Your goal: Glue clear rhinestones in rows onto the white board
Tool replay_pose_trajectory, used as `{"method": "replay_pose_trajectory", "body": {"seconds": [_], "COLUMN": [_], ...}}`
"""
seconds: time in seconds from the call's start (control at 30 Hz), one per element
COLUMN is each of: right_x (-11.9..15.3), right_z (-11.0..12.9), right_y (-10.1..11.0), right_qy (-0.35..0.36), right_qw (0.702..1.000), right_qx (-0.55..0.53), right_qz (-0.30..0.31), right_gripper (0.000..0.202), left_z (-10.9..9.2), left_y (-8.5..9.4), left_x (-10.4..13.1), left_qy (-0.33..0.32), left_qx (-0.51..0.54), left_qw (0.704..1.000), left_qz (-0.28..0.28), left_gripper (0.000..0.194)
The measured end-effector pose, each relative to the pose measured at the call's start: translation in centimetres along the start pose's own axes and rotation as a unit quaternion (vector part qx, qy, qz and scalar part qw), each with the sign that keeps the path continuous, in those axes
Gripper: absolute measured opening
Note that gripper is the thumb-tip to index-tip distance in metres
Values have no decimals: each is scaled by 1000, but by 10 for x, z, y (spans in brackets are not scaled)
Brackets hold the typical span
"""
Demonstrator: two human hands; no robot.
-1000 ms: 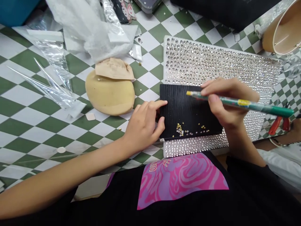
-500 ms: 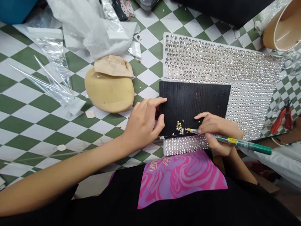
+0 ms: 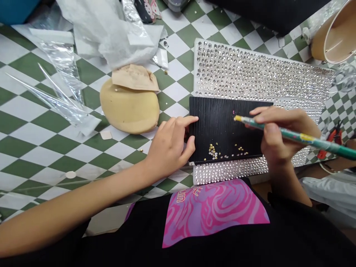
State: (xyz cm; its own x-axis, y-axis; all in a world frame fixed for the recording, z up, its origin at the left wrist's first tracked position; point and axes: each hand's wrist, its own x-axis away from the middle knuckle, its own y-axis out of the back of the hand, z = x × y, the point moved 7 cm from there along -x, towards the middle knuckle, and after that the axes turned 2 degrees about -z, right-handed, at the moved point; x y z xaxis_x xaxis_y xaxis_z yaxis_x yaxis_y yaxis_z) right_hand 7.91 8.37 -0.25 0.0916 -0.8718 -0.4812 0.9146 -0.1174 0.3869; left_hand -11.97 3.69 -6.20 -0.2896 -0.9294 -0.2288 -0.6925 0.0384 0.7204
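Note:
A black ridged tray (image 3: 214, 122) lies on a sheet of rhinestones (image 3: 233, 70). My left hand (image 3: 174, 142) holds the tray's left edge, its index fingertip on top and its thumb at the side; the other fingers are partly hidden. Above the tray's right part, my right hand (image 3: 286, 133) pinches a green pen with a yellow tip (image 3: 300, 137), slanted with the tip to the left. Something small and pale seems to be at the tip, too small to name. Loose gold and clear rhinestones (image 3: 213, 150) lie along the tray's near side.
Left of the tray is a yellow oval pad (image 3: 129, 111) with a folded beige cloth (image 3: 135, 78) on it. Clear plastic wrappers (image 3: 63, 74) lie farther left. A tan cup (image 3: 338, 35) and red-handled pliers (image 3: 330, 141) are at the right, near another person's arm (image 3: 333, 163).
My right hand has lifted the pen away from the rhinestones, up and to the right. More rhinestones on the tray's near right side now show. My left hand stays in place.

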Motion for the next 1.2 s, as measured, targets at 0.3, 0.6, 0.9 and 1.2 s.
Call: {"method": "replay_pose_trajectory", "body": {"seconds": [0.3, 0.6, 0.9, 1.2], "right_x": [-38, -39, -39, -39], "right_z": [-25, -21, -20, -21], "right_y": [-36, -44, -42, -41], "right_qy": [-57, -26, -20, -14], "right_qw": [988, 985, 987, 988], "right_qx": [75, 106, 107, 105], "right_qz": [126, 136, 122, 116], "right_gripper": [10, 8, 8, 7], "left_z": [-2, -2, -2, -3], "left_y": [1, 1, 1, 1], "left_x": [-1, 0, -1, -1], "left_qy": [-6, -12, -11, -13], "left_qx": [11, 3, 4, 4], "left_qw": [1000, 1000, 1000, 1000], "left_qz": [-5, -6, -9, -9], "left_gripper": [33, 32, 31, 31]}}
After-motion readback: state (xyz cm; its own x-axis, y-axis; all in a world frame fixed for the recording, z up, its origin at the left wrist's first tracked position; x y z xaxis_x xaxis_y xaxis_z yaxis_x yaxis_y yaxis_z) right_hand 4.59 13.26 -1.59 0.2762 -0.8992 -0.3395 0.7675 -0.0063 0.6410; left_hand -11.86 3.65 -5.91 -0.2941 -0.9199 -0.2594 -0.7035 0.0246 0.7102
